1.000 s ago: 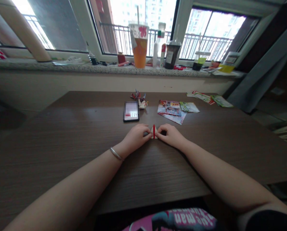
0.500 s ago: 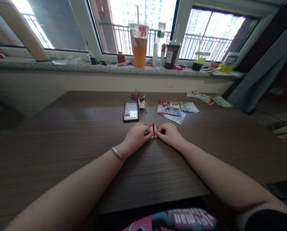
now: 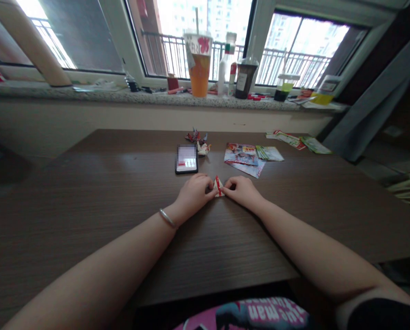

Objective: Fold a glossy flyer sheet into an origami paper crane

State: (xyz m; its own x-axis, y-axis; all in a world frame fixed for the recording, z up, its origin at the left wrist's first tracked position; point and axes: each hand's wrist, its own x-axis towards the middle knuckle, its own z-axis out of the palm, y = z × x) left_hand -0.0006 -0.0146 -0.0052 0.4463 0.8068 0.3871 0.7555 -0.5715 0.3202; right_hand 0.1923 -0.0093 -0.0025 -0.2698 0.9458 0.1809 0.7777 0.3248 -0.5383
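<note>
A small folded piece of paper (image 3: 218, 186), pale with a red stripe, comes to a point at its top just above the brown table (image 3: 122, 206). My left hand (image 3: 197, 189) pinches its left side between thumb and fingers. From the other side, my right hand (image 3: 241, 189) grips the lower right edge with its fingertips, the fingers curled. Beyond my left hand lies a phone (image 3: 186, 159) with its screen lit. Behind the phone sit a whitish folded paper figure (image 3: 203, 148) and a darker red and blue one (image 3: 193, 135).
Colourful printed leaflets (image 3: 241, 154) lie beyond my right hand, with green and white paper slips (image 3: 270, 153) beside them. More slips (image 3: 315, 144) rest at the table's far right. On the windowsill stand a cup of orange drink (image 3: 200, 73), bottles and other cups.
The folded paper has tilted slightly, its tip leaning a little to the left and its pale right face showing more. Both hands keep hold of it, nearly in place.
</note>
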